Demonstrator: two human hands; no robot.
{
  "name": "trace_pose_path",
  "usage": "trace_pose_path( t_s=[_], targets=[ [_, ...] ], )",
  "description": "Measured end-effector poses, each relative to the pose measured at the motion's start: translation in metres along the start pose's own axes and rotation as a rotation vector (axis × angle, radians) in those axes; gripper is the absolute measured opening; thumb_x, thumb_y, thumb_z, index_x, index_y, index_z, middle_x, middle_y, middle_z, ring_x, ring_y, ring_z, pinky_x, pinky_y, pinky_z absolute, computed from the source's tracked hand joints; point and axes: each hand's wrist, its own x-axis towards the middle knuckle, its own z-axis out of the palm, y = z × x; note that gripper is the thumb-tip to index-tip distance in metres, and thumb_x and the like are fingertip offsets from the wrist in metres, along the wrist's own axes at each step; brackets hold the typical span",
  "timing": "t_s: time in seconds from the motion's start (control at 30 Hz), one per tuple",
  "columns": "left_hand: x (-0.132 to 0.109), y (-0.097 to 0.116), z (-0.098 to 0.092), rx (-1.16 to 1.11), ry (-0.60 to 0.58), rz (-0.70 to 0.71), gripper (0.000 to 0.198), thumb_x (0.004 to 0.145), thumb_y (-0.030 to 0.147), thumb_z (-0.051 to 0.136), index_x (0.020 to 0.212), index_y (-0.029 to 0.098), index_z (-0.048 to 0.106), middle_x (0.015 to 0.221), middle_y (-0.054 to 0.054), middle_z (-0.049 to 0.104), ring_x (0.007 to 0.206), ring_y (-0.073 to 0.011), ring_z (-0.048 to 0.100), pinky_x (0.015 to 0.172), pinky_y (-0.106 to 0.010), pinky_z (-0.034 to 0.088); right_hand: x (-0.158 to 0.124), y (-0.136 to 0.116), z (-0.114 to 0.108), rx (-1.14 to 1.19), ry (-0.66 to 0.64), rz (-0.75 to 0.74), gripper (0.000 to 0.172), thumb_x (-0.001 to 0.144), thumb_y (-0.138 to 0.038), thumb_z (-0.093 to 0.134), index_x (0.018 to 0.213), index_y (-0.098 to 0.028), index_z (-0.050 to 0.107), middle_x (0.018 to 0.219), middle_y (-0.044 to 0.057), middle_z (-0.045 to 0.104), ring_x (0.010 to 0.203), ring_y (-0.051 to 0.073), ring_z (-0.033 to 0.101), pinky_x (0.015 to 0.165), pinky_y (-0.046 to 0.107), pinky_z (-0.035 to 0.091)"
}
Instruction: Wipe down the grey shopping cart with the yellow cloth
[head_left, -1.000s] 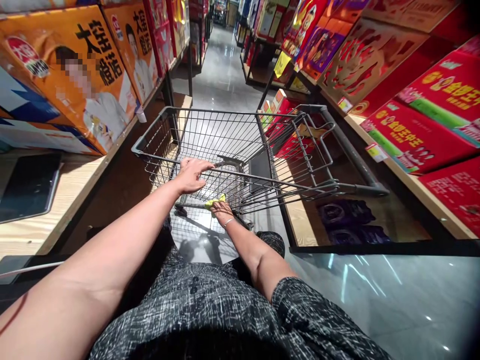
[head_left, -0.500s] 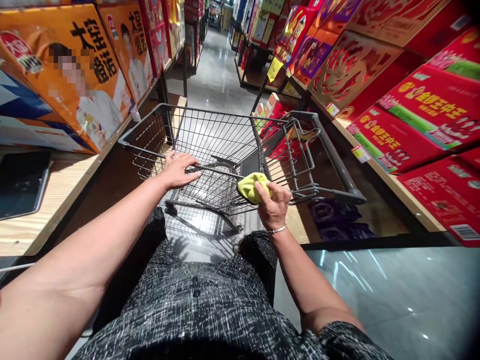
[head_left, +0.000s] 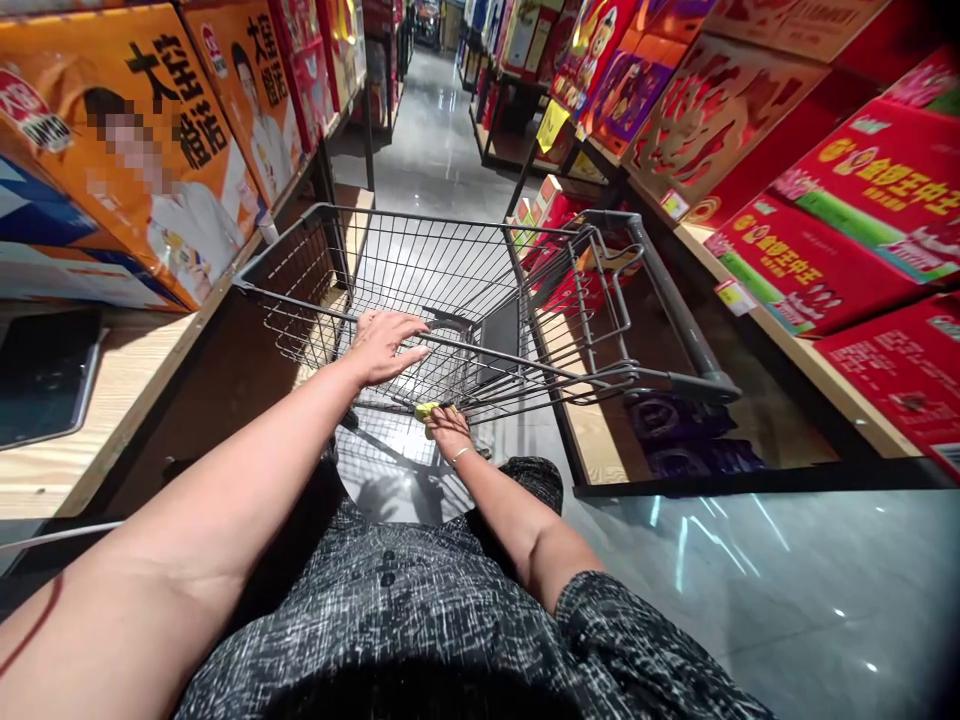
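Observation:
A grey wire shopping cart [head_left: 480, 228] stands sideways in front of me, its handle to the right. My left hand [head_left: 386, 347] rests over the near top rim, fingers stretched out across it and thumb apart on the near side. Lower down, my right hand [head_left: 450, 432] is closed on a yellow-green cloth [head_left: 427, 411] at the lower wires of the cart's near side. Only a small bunched part of the cloth shows; my fingers cover the rest.
Orange boxes [head_left: 150, 150] line the left shelf, where a dark tablet-like device [head_left: 45, 375] lies. Red gift boxes [head_left: 795, 260] are stacked on the right shelf. A tiled aisle [head_left: 439, 120] runs ahead between them. Purple packages [head_left: 682, 435] sit low at right.
My right hand has moved down and left with the cloth, from the near top rim to the lower side wires. My left hand has shifted slightly right along the rim.

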Motion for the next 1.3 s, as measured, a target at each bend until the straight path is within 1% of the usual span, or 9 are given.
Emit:
trace_pose_path(
  t_s=[0.13, 0.27, 0.43, 0.57, 0.77, 0.9, 1.0, 1.17, 1.3],
  targets=[
    [-0.001, -0.003, -0.005, 0.007, -0.009, -0.016, 0.044, 0.094, 0.056, 0.044, 0.124, 0.031, 0.063, 0.134, -0.003, 0.063, 0.126, -0.0291, 0.05, 0.108, -0.051, 0.023, -0.007, 0.016, -0.032, -0.006, 0.031, 0.021, 0.022, 0.099, -0.018, 0.053, 0.105, -0.026, 0.073, 0.113, -0.002, 0.068, 0.106, 0.015, 0.05, 0.091, 0.03, 0.034],
    [-0.002, -0.008, -0.008, 0.001, -0.011, -0.008, 0.045, 0.096, 0.055, 0.039, 0.124, 0.03, 0.065, 0.131, -0.003, 0.064, 0.125, -0.0294, 0.05, 0.107, -0.051, 0.023, -0.034, 0.054, -0.088, -0.065, 0.111, 0.074, 0.031, 0.097, -0.018, 0.056, 0.119, -0.034, 0.07, 0.119, 0.002, 0.066, 0.107, 0.02, 0.047, 0.087, 0.035, 0.033],
    [0.001, -0.008, -0.008, -0.018, -0.044, -0.067, 0.047, 0.098, 0.054, 0.034, 0.122, 0.03, 0.067, 0.129, -0.004, 0.065, 0.123, -0.0296, 0.05, 0.106, -0.051, 0.024, -0.07, 0.101, -0.168, -0.17, 0.445, 0.311, 0.043, 0.09, -0.014, 0.057, 0.125, -0.035, 0.07, 0.119, 0.008, 0.061, 0.112, 0.024, 0.045, 0.093, 0.039, 0.034],
    [0.002, -0.003, -0.008, -0.042, -0.03, -0.113, 0.047, 0.098, 0.053, 0.032, 0.116, 0.031, 0.069, 0.126, -0.003, 0.067, 0.122, -0.0297, 0.05, 0.106, -0.052, 0.024, -0.054, 0.096, -0.205, -0.178, 0.52, 0.462, 0.054, 0.079, -0.012, 0.06, 0.13, -0.03, 0.067, 0.131, 0.01, 0.055, 0.124, 0.03, 0.041, 0.103, 0.046, 0.033],
    [0.005, -0.004, -0.006, -0.047, -0.012, -0.106, 0.047, 0.097, 0.05, 0.03, 0.109, 0.029, 0.07, 0.121, -0.002, 0.069, 0.119, -0.0287, 0.053, 0.105, -0.051, 0.025, 0.011, 0.041, -0.195, -0.108, 0.345, 0.619, 0.058, 0.085, -0.007, 0.05, 0.138, -0.031, 0.057, 0.144, 0.01, 0.052, 0.133, 0.032, 0.035, 0.11, 0.07, 0.018],
    [0.006, -0.007, -0.004, -0.019, 0.015, -0.094, 0.048, 0.097, 0.051, 0.028, 0.107, 0.028, 0.069, 0.122, -0.003, 0.069, 0.119, -0.0281, 0.053, 0.106, -0.052, 0.024, 0.034, 0.023, -0.172, -0.074, 0.326, 0.39, 0.049, 0.096, -0.017, 0.049, 0.14, -0.036, 0.056, 0.147, 0.005, 0.052, 0.135, 0.029, 0.033, 0.116, 0.064, 0.016],
    [0.006, -0.009, -0.004, -0.001, 0.013, -0.087, 0.05, 0.098, 0.051, 0.024, 0.109, 0.028, 0.068, 0.122, -0.004, 0.069, 0.12, -0.0273, 0.054, 0.105, -0.052, 0.025, 0.039, 0.032, -0.156, -0.025, 0.255, 0.168, 0.04, 0.101, -0.027, 0.049, 0.134, -0.045, 0.061, 0.147, -0.002, 0.053, 0.134, 0.024, 0.036, 0.117, 0.052, 0.023],
    [0.006, -0.012, -0.006, 0.001, 0.001, -0.068, 0.054, 0.1, 0.051, 0.019, 0.107, 0.028, 0.067, 0.123, -0.004, 0.068, 0.12, -0.0264, 0.054, 0.106, -0.051, 0.027, 0.006, 0.073, -0.161, -0.016, 0.237, 0.097, 0.038, 0.1, -0.026, 0.053, 0.125, -0.05, 0.067, 0.136, 0.0, 0.061, 0.125, 0.024, 0.044, 0.108, 0.047, 0.032],
    [0.008, -0.013, -0.005, -0.003, 0.004, -0.08, 0.053, 0.099, 0.052, 0.021, 0.106, 0.029, 0.068, 0.124, -0.003, 0.067, 0.122, -0.026, 0.053, 0.107, -0.051, 0.026, -0.057, 0.116, -0.196, -0.114, 0.481, 0.28, 0.031, 0.094, -0.026, 0.061, 0.117, -0.043, 0.073, 0.12, 0.006, 0.061, 0.112, 0.025, 0.049, 0.098, 0.044, 0.039]
  ],
)
